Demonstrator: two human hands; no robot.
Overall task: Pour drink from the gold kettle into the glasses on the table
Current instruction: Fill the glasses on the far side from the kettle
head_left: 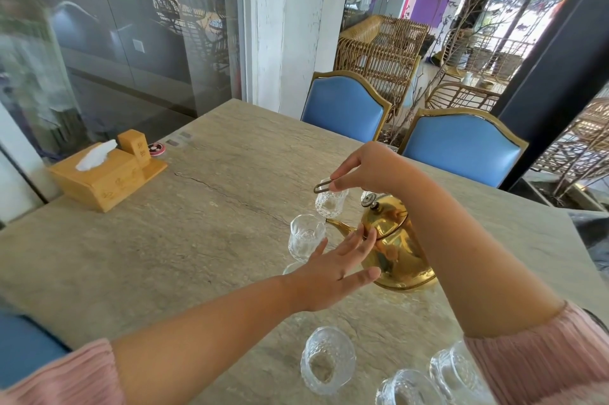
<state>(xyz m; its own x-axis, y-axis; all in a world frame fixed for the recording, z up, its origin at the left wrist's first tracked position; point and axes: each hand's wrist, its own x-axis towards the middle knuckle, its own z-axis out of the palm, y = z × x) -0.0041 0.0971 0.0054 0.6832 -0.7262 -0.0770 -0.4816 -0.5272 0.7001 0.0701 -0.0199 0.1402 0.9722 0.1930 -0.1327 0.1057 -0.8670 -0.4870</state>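
Gold kettle (395, 253) on table (197, 206) | right hand (365, 170) pinching its handle (324, 186) | left hand (333, 267) spread wide beside

Glasses (307, 237) crowd kettle (397, 253) spout; table (204, 206) left open.

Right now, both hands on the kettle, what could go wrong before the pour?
1. The right hand only pinches the thin handle loop with its fingertips; a full gold kettle could swing or slip.
2. The spout sits right beside two glasses; tilting may knock them.
3. The left hand is flat against the metal body; if the drink is hot, it may burn.
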